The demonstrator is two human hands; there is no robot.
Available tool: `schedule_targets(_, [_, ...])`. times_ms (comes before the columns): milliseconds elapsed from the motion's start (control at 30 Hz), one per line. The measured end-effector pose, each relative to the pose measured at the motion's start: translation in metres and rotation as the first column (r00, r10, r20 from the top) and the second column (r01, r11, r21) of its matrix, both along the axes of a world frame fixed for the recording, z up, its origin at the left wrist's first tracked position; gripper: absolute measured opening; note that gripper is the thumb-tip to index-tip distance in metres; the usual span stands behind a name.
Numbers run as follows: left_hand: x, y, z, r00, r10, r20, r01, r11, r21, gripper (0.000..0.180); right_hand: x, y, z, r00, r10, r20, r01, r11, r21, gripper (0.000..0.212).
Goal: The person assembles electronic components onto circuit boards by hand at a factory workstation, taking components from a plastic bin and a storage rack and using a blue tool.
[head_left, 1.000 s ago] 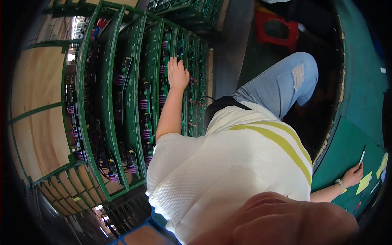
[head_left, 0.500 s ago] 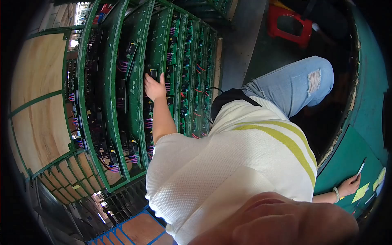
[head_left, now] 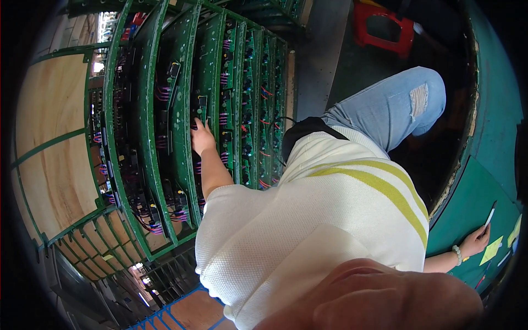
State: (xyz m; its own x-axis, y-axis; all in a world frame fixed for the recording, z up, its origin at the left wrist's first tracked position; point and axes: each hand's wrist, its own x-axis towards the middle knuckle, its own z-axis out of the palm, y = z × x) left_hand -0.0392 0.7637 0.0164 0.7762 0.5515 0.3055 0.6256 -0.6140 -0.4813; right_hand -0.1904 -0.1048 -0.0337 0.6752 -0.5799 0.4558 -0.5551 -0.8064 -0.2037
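Note:
My left hand (head_left: 203, 139) reaches into a green rack (head_left: 152, 110) filled with rows of circuit boards. Its thumb and index finger are apart beside a small upright board (head_left: 202, 104) with a dark part on it; the other fingertips are partly hidden between the slats. Over on the right, my right hand (head_left: 474, 243), with a beaded bracelet (head_left: 457, 255) at the wrist, is closed on a slim white pen (head_left: 490, 215) with a dark tip. It rests on a green tabletop (head_left: 459, 214), near a yellow paper note (head_left: 491, 250).
Pink and red wires (head_left: 163, 93) stick out from boards along the rack. Light wooden panels (head_left: 52, 99) in green frames stand to the left. A red plastic stool (head_left: 385, 33) is at the far right, beyond my bent knee. Blue-edged framework (head_left: 190, 308) lies at the lower left.
My left hand has moved down along the rack, away from the small board's upper end, and its fingers are less spread. My right hand still grips the pen, slightly shifted.

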Motion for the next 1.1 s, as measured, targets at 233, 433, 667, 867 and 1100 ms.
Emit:
schedule_targets(233, [0.017,-0.018,0.009,0.971,-0.239,0.002,0.238,0.969,0.072,0.038,-0.004,0.0,-0.003,1.0,0.009,-0.001,-0.009,1.0,-0.02,0.027])
schedule_targets(433, [0.05,-0.066,0.031,0.933,-0.36,0.014,0.358,0.931,0.071,0.037,0.003,0.004,-0.001,1.0,-0.019,0.005,0.019,1.0,0.014,0.026])
schedule_targets(667, [0.113,-0.178,0.065,0.647,-0.741,0.18,0.756,0.655,-0.02,0.039,-0.018,-0.024,-0.021,0.999,0.048,0.009,-0.047,0.995,-0.091,0.027])
schedule_targets(867, [0.16,-0.314,0.098,-0.086,-0.921,0.38,0.995,-0.096,-0.006,0.044,0.012,0.029,0.001,0.992,-0.088,0.093,0.096,0.991,-0.091,0.019])
schedule_targets(1100, [0.173,-0.503,0.117,-0.939,-0.247,0.239,0.31,-0.909,0.277,0.04,0.018,0.057,0.013,0.87,-0.493,0.008,0.49,0.863,-0.125,0.021])
